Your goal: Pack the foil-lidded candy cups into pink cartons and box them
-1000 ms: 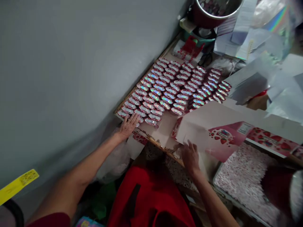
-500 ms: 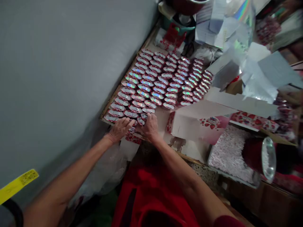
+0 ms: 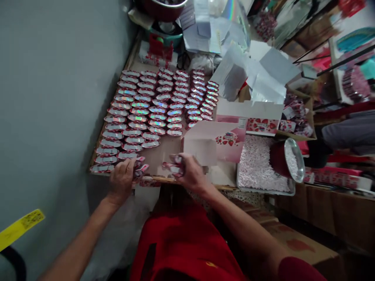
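Holding a few small red foil-topped packets (image 3: pixel 172 166) in my right hand (image 3: pixel 190 175), fingers curled shut around them at the near edge of the board (image 3: pixel 164 150), I rest my left hand (image 3: pixel 121 180) just beside it, fingers bent over another packet (image 3: pixel 140 169) at the near end of the rows. Beyond my hands, rows of the same packets (image 3: pixel 152 109) cover the board up to the grey wall (image 3: pixel 52 97). To the right sit an open strawberry-printed box (image 3: pixel 228 138) and a tray of small pink pieces (image 3: pixel 258 171).

Cramped home packing workshop, rows of small red foil-topped cups (image 3: pixel 158 105) on a cardboard-covered bench (image 3: pixel 164 150), strawberry-printed cartons (image 3: pixel 249 123), tray of pink-white sweets (image 3: pixel 259 168), stacked brown boxes (image 3: pixel 331 207)
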`<state>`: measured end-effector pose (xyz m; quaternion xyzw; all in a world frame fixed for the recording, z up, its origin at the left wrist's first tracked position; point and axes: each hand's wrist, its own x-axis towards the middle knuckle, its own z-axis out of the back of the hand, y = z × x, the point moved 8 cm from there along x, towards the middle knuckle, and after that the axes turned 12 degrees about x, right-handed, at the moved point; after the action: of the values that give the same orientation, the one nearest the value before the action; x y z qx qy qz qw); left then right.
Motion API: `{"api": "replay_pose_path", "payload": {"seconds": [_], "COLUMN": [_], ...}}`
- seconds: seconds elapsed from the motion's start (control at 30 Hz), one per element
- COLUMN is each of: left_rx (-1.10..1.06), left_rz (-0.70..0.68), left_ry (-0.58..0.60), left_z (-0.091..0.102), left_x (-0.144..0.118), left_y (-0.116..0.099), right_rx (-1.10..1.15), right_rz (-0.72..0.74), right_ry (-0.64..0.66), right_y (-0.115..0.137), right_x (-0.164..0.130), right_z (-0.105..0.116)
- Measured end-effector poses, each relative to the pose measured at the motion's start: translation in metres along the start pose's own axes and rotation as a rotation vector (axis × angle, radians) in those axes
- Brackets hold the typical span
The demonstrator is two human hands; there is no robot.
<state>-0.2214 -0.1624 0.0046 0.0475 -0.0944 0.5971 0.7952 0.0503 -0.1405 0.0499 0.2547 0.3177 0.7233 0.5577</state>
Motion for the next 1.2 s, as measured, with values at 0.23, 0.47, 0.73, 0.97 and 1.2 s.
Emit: {"api": "replay_pose_path", "payload": {"seconds": [0.23,0.47,0.73,0.97,1.2], "left_rx": [-0.234,-0.019,0.072,0.046,0.035], "left_rz": [-0.344,-0.44,-0.253,0.08,0.092], "left_ry": [0.008,0.271,0.238,0.049,0.121], "left_z": [-0.002,-0.066,-0.087,0.0,-0.007], "left_x": [0.146,0.196,0.206,0.108,-0.039], "left_y": [-0.202,-0.253,-0.272,-0.081,0.119], "right_rx": [-0.128,-0.403,-0.491,-0.238,0.401], "right_rz": [-0.051,-0.082,-0.1,0.008,-0.1], "right_ry": [-0.035,-0.004,-0.041,-0.12,0.155], "right_y": [-0.148,-0.182,-0.185,-0.11,-0.011], "right_x": [0.02,0.024,0.048,0.012,0.033], "right_z": [0.103,0.088,0.087,0.073,-0.155]}}
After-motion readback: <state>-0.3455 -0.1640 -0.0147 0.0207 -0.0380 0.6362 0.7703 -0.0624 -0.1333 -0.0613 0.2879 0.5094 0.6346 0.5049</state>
